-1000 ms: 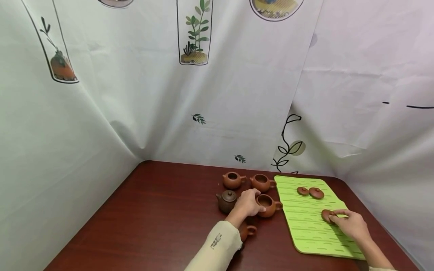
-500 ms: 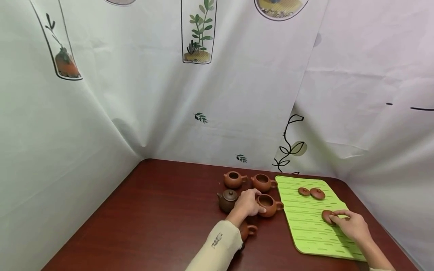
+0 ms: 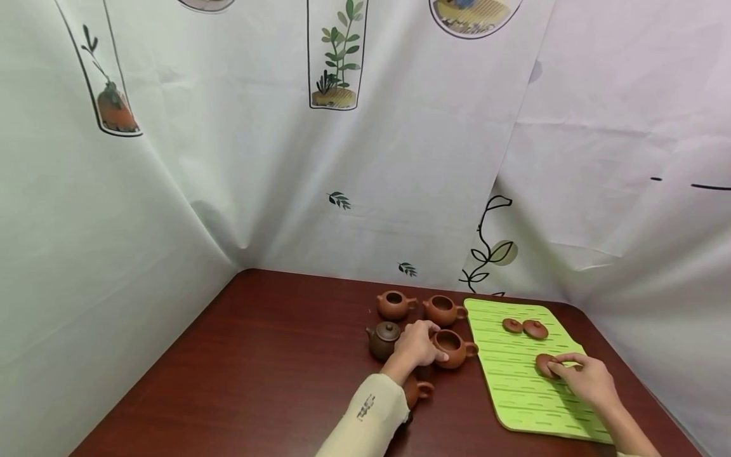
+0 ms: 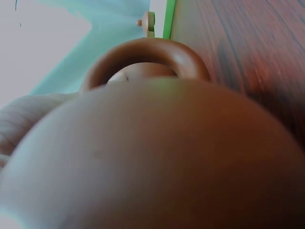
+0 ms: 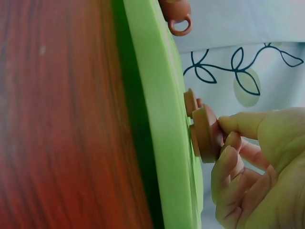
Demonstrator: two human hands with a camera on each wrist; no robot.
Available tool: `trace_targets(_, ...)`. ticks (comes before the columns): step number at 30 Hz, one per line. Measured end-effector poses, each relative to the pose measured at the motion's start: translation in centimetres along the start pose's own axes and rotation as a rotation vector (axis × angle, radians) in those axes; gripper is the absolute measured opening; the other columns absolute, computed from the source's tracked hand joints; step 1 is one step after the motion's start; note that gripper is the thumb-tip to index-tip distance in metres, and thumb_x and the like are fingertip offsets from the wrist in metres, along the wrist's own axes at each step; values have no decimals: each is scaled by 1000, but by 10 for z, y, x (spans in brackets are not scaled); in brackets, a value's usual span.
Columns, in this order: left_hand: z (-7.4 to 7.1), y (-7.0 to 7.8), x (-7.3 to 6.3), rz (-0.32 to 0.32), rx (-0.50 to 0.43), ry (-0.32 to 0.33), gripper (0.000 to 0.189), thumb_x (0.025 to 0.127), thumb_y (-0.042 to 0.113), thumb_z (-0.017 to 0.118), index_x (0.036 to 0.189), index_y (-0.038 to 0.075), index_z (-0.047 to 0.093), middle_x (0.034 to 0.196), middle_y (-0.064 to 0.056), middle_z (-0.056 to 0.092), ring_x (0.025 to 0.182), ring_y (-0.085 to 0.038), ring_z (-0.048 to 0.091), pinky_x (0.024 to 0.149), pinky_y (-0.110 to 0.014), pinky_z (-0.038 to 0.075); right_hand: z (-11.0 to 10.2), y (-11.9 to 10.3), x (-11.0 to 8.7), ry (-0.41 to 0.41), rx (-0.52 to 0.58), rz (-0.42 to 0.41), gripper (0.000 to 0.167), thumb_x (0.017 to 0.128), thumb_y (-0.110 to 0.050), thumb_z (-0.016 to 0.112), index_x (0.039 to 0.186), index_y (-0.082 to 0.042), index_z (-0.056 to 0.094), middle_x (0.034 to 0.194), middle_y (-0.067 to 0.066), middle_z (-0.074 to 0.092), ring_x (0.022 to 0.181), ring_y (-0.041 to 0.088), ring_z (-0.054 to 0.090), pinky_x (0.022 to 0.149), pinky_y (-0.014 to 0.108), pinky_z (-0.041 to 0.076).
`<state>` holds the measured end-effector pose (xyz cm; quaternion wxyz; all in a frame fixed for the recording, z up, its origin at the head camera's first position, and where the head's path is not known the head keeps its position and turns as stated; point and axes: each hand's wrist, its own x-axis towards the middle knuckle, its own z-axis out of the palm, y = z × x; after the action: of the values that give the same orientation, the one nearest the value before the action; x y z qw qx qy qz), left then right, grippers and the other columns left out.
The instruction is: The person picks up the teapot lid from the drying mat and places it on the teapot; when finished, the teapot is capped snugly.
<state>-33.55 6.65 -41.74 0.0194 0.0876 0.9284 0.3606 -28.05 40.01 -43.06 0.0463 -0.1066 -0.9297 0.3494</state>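
My left hand (image 3: 415, 346) holds a lidless reddish-brown clay teapot (image 3: 457, 357) on the table, thumb and fingers at its rim and side. On the green mat my right hand (image 3: 584, 379) pinches the knob of a round clay lid (image 3: 544, 364). The right wrist view shows that lid (image 5: 208, 133) tilted on edge between thumb and fingers, close over the mat (image 5: 164, 124). In the left wrist view another teapot's rounded body (image 4: 152, 157) fills the foreground. Its handle (image 4: 138, 47) stands in front of a fingertip.
Two lidless teapots (image 3: 394, 305) (image 3: 441, 310) stand behind the left hand. A dark brown lidded teapot (image 3: 384, 341) is left of it. Another teapot (image 3: 424, 390) is partly hidden by the left sleeve (image 3: 371, 412). Two more lids (image 3: 513, 325) (image 3: 535, 329) lie farther back on the mat.
The right hand has shifted slightly left over the mat with the pinched lid. The left hand stays on its teapot; the head view has moved a little.
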Motion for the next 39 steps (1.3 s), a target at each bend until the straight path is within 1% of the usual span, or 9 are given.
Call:
trace_targets(8,1,2,1,3,1,4,52,72,32,91,119,26,70,112,-1,68,97,-22,65,76,-37,53,3,-14,-4,10,-3,-19,45,94,-35,67,113,5,68,88,9,70,73,17,58,60,36,43)
trace_targets(10,1,2,2,-1,8,4,52,72,33,91,119,27,70,113,-1,68,96,-22,65,76,-37,52,5,-18,-4,14,1,-33,44,95,-34,66,114,5,68,85,7,70,71,18,57,66,41,41)
trace_targets(15,1,2,3,-15,24,0,52,72,34,91,119,27,70,113,-1,67,97,-22,64,75,-36,52,12,-27,-6,28,25,-63,41,94,-30,68,114,6,68,76,4,69,62,15,51,61,38,41)
trace_targets(16,1,2,3,-17,25,-1,52,72,34,91,119,27,70,112,0,68,97,-22,64,75,-36,52,14,-28,-6,30,35,-68,41,94,-30,69,113,6,68,75,4,68,60,15,50,57,36,42)
trace_targets(17,1,2,3,-20,26,-2,52,72,34,91,119,28,70,112,0,67,97,-22,64,75,-37,52,15,-30,-7,30,36,-70,40,93,-29,70,113,6,68,75,3,68,59,14,50,51,31,39)
trace_targets(23,2,1,2,-33,15,-8,51,72,33,91,118,27,70,113,-1,67,99,-22,64,78,-38,52,24,-39,-10,18,59,-95,39,93,-28,71,112,5,68,74,4,68,56,14,47,49,30,38)
trace_targets(29,2,1,1,-25,26,-16,52,72,33,90,119,27,69,114,-2,67,100,-23,64,77,-38,52,31,-47,-12,4,82,-97,34,92,-26,71,109,4,69,64,4,61,49,11,41,46,29,35)
trace_targets(36,1,0,1,-4,38,-8,52,73,33,90,120,26,69,115,-1,67,100,-23,64,76,-37,52,38,-53,-12,0,95,-104,34,91,-24,72,110,4,69,68,5,64,52,13,46,47,29,38)
trace_targets(39,1,0,2,-5,31,-7,52,73,33,90,120,25,69,116,-2,66,101,-23,64,78,-38,52,43,-56,-12,5,106,-119,31,91,-23,73,108,3,70,66,5,63,51,13,44,46,29,37)
